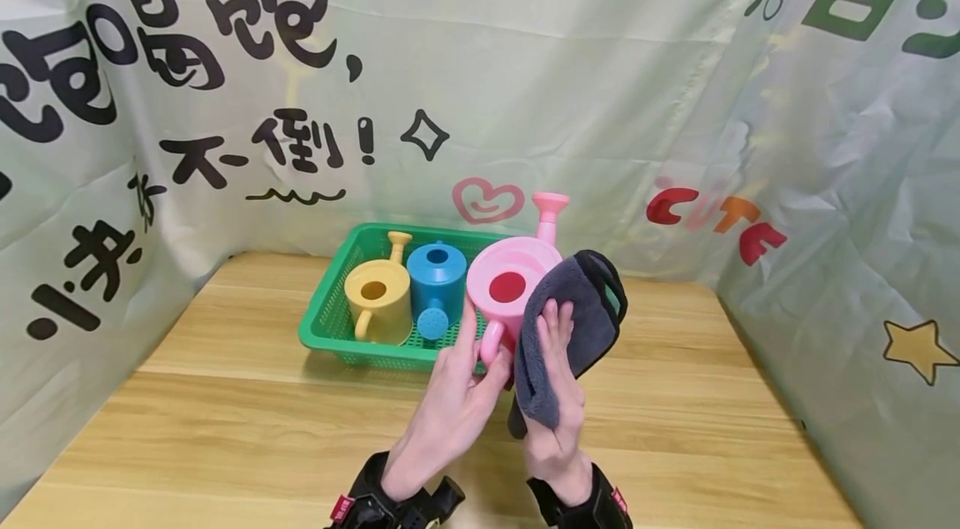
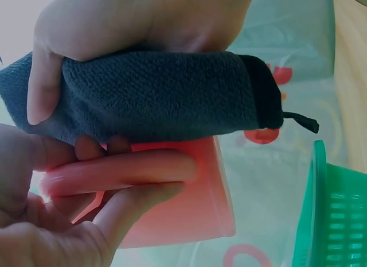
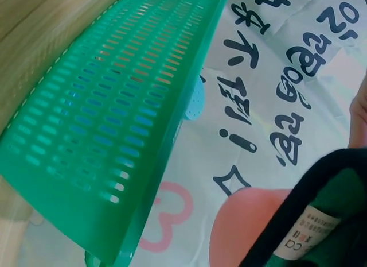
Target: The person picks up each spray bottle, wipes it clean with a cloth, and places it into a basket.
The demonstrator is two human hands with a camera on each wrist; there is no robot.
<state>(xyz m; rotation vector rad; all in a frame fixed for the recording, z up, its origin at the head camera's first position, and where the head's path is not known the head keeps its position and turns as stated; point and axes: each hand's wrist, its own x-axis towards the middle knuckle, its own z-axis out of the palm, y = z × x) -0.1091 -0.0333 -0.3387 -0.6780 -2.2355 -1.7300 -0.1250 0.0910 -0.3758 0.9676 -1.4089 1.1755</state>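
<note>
A pink watering can [image 1: 517,254], its spout pointing away, is held up over the front right part of a green basket [image 1: 315,329]. My left hand [image 1: 450,404] grips it by the handle [image 2: 120,172], thumb and fingers around the loop. A dark grey cloth [image 1: 585,321] with a black edge lies against the can's right side. My right hand [image 1: 558,404] holds this cloth against the can, its fingers extended upward over the fabric. The left wrist view shows a digit of that hand bent over the cloth [image 2: 155,95]. Part of the can's right side is hidden by the cloth.
Inside the basket sit a yellow watering can [image 1: 382,312] and a blue watering can [image 1: 437,283], side by side. The basket stands near the back of a wooden table [image 1: 262,437]. Printed fabric [image 1: 600,96] hangs behind and at both sides.
</note>
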